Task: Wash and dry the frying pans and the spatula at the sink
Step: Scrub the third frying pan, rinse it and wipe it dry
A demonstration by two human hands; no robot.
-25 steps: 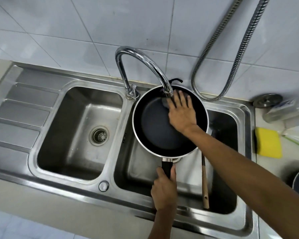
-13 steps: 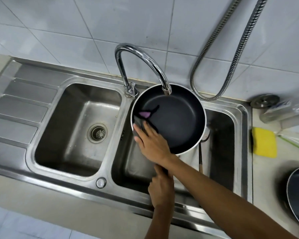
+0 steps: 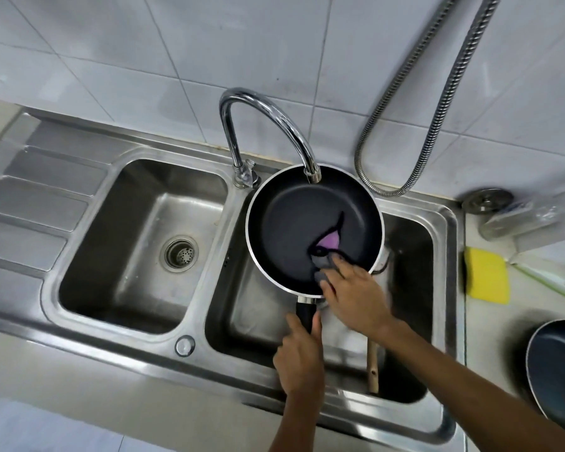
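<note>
A black frying pan [image 3: 294, 223] with a silver rim is held over the right basin [image 3: 415, 243], under the tap spout [image 3: 312, 176]. My left hand [image 3: 299, 360] grips the pan's black handle [image 3: 305, 316]. My right hand [image 3: 356, 295] presses a grey and purple cloth [image 3: 325, 252] against the pan's inner wall at the lower right. A wooden spatula handle [image 3: 372, 367] lies in the right basin, its head hidden under my right arm. A second dark pan [image 3: 558, 373] sits on the counter at the right edge.
The left basin [image 3: 137, 243] with its drain strainer [image 3: 180, 254] lies beside the pan. A yellow sponge [image 3: 486, 278] rests on the counter right of the sink. A metal hose [image 3: 418, 125] hangs on the tiled wall. A sink plug [image 3: 486, 200] and a plastic-wrapped item [image 3: 535, 216] lie behind the sponge.
My right hand has swept the cloth around the inside of the pan, from the top rim to the left side and now to the lower right. My left hand stays on the handle.
</note>
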